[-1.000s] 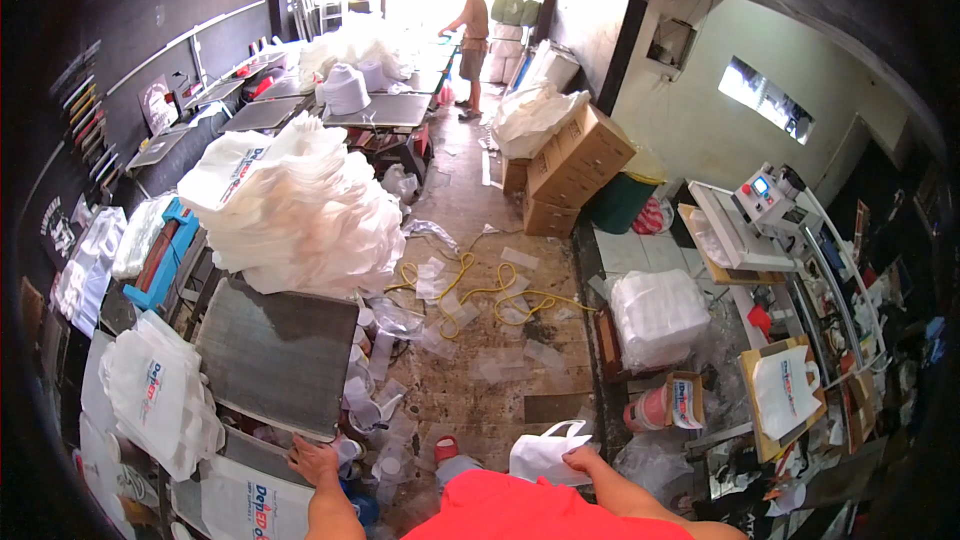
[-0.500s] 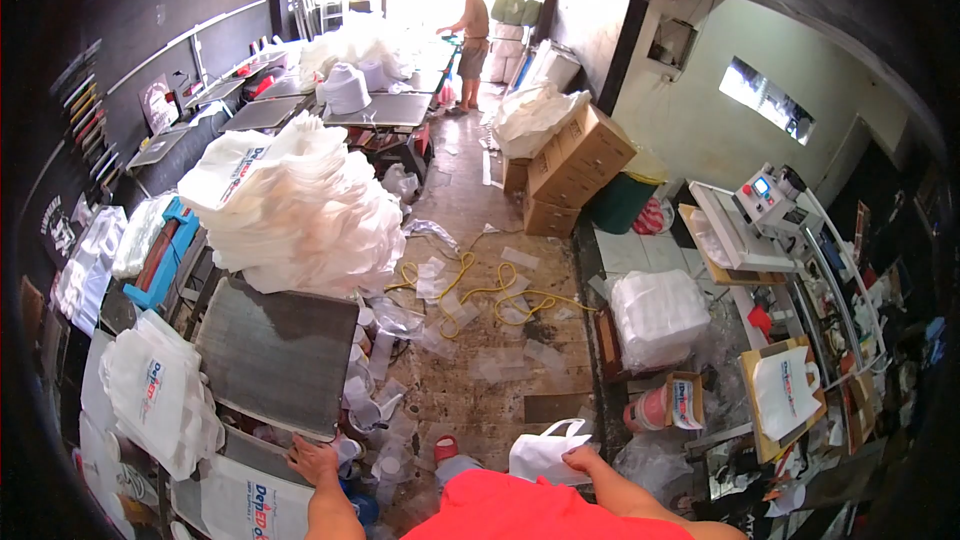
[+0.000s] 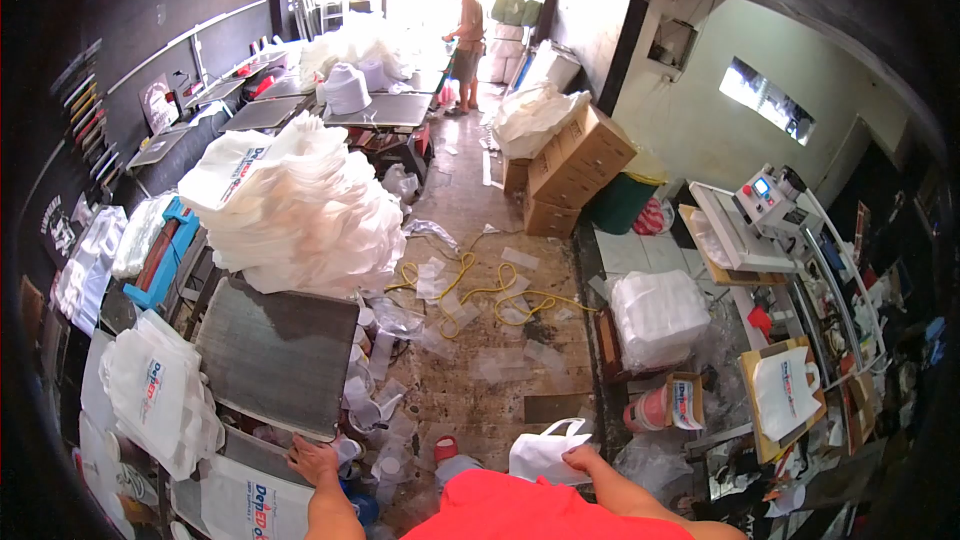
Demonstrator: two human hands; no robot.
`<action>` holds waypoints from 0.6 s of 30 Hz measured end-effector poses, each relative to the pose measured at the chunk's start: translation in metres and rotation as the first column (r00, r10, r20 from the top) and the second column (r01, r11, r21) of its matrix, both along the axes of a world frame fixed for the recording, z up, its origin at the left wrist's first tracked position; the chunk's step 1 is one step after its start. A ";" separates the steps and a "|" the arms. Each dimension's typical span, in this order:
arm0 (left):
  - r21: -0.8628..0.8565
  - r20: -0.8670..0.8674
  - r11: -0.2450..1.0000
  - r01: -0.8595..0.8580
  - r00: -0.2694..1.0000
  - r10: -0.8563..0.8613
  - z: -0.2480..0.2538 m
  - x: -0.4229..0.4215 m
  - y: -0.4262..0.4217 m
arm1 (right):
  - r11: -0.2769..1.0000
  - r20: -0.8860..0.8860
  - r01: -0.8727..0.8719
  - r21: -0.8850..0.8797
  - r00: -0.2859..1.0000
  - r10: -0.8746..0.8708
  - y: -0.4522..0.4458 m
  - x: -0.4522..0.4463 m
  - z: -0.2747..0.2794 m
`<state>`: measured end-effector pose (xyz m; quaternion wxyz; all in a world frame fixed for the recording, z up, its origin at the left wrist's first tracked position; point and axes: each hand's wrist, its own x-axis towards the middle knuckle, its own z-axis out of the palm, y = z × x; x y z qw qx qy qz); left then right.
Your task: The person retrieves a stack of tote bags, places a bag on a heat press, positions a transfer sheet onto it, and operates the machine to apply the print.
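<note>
My right hand (image 3: 579, 458) is closed on the side of a white tote bag (image 3: 547, 457), whose loop handle stands up in front of my red shirt. My left hand (image 3: 314, 461) rests with fingers apart at the near corner of a dark grey flat board (image 3: 275, 355), holding nothing. Just left of that hand, a printed white bag (image 3: 253, 505) lies flat on another board. Beyond it, a pile of printed white bags (image 3: 160, 395) sits at the left.
A tall stack of white bags (image 3: 300, 205) rises beyond the dark board. Yellow cord (image 3: 470, 285) and plastic scraps litter the floor. Cardboard boxes (image 3: 575, 165), a wrapped white bundle (image 3: 657, 315) and a press machine (image 3: 765, 200) stand right. Another person (image 3: 466, 45) is at the back.
The person at the back has drawn their arms in and shifted slightly. My hands and the tote bag look the same as before.
</note>
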<state>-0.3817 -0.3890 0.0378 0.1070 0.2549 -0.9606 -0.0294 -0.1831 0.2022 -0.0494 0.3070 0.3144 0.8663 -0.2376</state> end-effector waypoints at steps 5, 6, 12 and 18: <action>-0.002 -0.022 1.000 0.000 1.000 0.000 0.000 0.000 0.001 | 1.000 0.007 -0.005 0.015 1.000 0.004 0.001 -0.001 -0.002; -0.004 -0.027 1.000 0.000 1.000 0.000 0.000 0.000 0.001 | 1.000 0.016 0.017 0.008 1.000 -0.017 0.000 -0.001 0.000; 0.005 -0.001 1.000 -0.004 1.000 0.004 0.002 0.000 0.001 | 1.000 -0.021 0.006 -0.010 1.000 -0.006 -0.002 0.000 0.006; -0.003 -0.011 1.000 -0.001 1.000 0.001 -0.003 0.000 -0.001 | 0.999 0.005 -0.009 -0.034 1.000 0.009 -0.002 -0.001 0.008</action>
